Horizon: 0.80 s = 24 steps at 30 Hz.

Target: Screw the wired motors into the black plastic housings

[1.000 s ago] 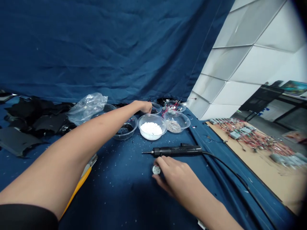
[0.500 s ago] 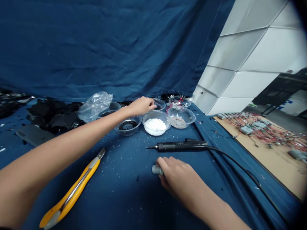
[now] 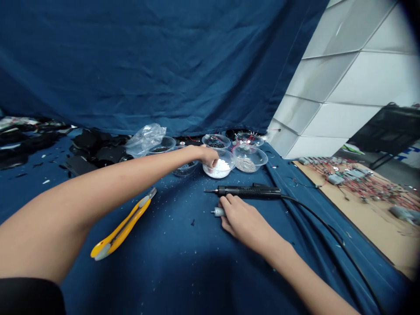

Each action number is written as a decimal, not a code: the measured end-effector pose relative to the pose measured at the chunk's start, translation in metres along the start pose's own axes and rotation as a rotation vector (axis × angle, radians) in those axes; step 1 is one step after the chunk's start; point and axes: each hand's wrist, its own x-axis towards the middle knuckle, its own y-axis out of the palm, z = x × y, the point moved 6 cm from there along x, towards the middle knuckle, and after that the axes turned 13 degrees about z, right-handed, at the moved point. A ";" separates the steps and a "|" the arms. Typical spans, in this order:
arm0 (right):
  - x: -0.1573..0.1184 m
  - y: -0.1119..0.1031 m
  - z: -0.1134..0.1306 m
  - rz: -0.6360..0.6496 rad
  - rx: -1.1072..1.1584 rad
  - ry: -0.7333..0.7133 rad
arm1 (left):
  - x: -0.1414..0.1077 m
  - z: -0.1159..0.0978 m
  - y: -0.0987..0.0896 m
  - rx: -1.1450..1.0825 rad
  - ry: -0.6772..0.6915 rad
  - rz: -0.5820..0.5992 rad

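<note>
Left hand (image 3: 209,156) at white pieces (image 3: 222,166).

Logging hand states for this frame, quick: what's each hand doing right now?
Left hand: fingers in the bowl of white pieces; grip can't be told.
Right hand: closed on a small grey cylindrical part.

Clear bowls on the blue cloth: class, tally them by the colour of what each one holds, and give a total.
Bowls of dark pieces: 3
Bowl of white pieces: 1
Bowl of grey pieces: 1
Bowl with red wires: 1
Total: 6
</note>
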 end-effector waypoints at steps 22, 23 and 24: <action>-0.003 -0.001 -0.001 -0.103 0.012 -0.072 | -0.047 -0.021 -0.008 -0.073 -0.015 -0.311; -0.003 -0.001 -0.001 -0.102 0.012 -0.070 | -0.056 -0.023 -0.009 -0.090 0.001 -0.348; -0.004 -0.001 -0.001 -0.102 0.013 -0.070 | -0.066 -0.026 -0.008 -0.110 0.016 -0.385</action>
